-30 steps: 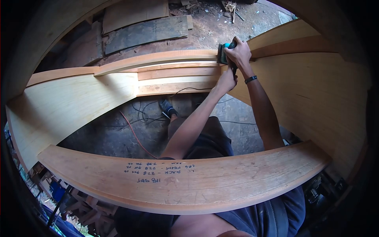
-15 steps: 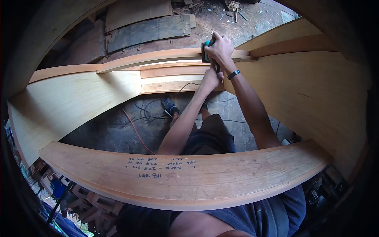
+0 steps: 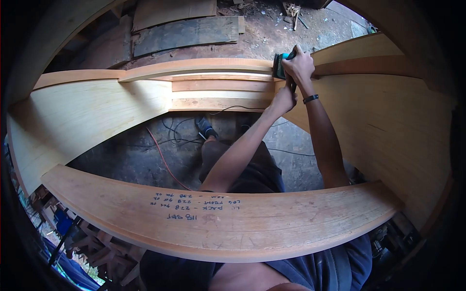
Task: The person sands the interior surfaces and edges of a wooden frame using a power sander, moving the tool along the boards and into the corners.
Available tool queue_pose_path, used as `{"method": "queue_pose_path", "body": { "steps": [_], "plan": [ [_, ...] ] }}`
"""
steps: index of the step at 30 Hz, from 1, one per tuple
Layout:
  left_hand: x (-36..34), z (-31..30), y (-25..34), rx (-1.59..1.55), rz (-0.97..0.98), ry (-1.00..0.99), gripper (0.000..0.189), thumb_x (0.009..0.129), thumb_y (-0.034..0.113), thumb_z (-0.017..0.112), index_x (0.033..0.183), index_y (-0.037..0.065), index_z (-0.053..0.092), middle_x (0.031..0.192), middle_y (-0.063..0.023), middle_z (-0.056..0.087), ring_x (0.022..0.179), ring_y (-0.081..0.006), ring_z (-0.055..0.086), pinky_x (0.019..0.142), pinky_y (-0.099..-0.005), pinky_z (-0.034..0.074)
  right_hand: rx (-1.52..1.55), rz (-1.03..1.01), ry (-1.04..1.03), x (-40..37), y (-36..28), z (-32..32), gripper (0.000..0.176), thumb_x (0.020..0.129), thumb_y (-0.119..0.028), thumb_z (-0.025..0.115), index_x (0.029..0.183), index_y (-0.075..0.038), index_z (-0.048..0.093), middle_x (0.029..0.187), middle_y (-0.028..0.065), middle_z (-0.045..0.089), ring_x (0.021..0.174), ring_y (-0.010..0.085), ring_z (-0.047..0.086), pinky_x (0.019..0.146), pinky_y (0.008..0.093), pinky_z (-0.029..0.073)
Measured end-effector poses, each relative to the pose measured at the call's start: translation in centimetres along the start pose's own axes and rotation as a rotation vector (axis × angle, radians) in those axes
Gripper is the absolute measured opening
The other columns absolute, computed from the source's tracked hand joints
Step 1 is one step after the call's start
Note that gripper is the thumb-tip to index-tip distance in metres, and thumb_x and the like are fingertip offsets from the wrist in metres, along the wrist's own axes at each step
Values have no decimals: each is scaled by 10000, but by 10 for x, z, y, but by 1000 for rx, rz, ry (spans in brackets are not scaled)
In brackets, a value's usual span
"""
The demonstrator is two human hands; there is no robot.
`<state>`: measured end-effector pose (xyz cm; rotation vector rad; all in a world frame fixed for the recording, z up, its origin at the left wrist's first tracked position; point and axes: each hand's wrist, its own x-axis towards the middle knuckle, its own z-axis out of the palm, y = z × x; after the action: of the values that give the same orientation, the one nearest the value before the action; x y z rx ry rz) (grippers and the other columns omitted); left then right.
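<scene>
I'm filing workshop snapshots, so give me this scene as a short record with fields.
Tool: teal-and-black power tool, held in both hands
Right hand: on the tool's upper part
Left hand: around its dark lower end
Tool position: at the right part of the curved wooden rail; exact contact unclear
Worn: dark wristband, right wrist
Nearest board: curved wooden board with dark handwriting
Cords: red cord and dark cords on the floor

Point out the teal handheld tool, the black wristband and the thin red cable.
Teal handheld tool [image 3: 282, 62], head view: teal housing.
Black wristband [image 3: 310, 99], head view: outer face.
Thin red cable [image 3: 162, 156], head view: middle stretch.
</scene>
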<state>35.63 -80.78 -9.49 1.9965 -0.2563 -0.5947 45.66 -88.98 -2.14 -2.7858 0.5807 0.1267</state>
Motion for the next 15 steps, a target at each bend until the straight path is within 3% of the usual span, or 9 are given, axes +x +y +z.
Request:
{"method": "queue_pose_path", "body": {
  "steps": [2,3,4,6,8,10,11,15],
  "plan": [
    [0,-11,-15,-158,-82,-9,1058,892,50,626,1623,89,-138,832,-257,711,712,-373,718,641,-447,584,17,-19,-21,-4,-19,6,529,687,-293,714,1194,-147,668,1092,257,654,1045,455,650,860,529,555],
    [-5,-25,-21,-111,-60,-8,1040,916,18,580,1631,147,-164,803,-186,706,667,-273,707,609,-374,581,41,-54,-10,-8,-32,11,532,685,-291,712,1193,-143,667,1107,258,648,1054,453,644,867,527,551],
    [-13,-40,-29,-111,-60,-5,1040,916,18,580,1631,147,-164,803,-186,706,667,-273,707,609,-374,581,61,-88,0,-14,-50,17,534,682,-289,710,1193,-139,667,1122,259,642,1063,452,637,873,525,547],
    [-28,-65,-42,-297,-127,26,975,892,99,630,1622,87,-16,978,-361,687,911,-524,675,756,-557,570,48,-93,26,-26,-79,29,417,704,-278,704,1099,-149,665,1082,230,644,1054,439,641,862,526,537],
    [-40,-88,-56,-304,-147,13,1016,894,86,627,1614,96,-90,922,-325,701,863,-510,687,706,-537,563,69,-122,-18,-34,-103,39,545,692,-297,721,1209,-138,650,1131,252,618,1085,466,611,872,532,543],
    [-52,-116,-57,-215,-231,0,1000,902,86,619,1615,89,-82,877,-293,707,822,-480,697,691,-507,571,63,-116,-22,-45,-126,44,543,697,-300,725,1208,-133,647,1116,252,612,1082,462,612,871,529,546],
    [-60,-131,-53,-199,-226,-38,970,975,79,532,1625,124,-187,819,-126,727,661,-201,701,504,-336,531,69,-124,-35,-47,-134,48,544,697,-299,726,1209,-132,647,1114,253,611,1081,462,612,872,526,547],
    [-53,-130,-75,-181,-166,-49,904,986,72,505,1639,118,-120,827,-106,726,656,-206,694,543,-328,541,69,-111,-38,-46,-144,50,538,700,-293,724,1208,-129,655,1118,263,619,1069,464,616,869,526,545]
  ]
}}
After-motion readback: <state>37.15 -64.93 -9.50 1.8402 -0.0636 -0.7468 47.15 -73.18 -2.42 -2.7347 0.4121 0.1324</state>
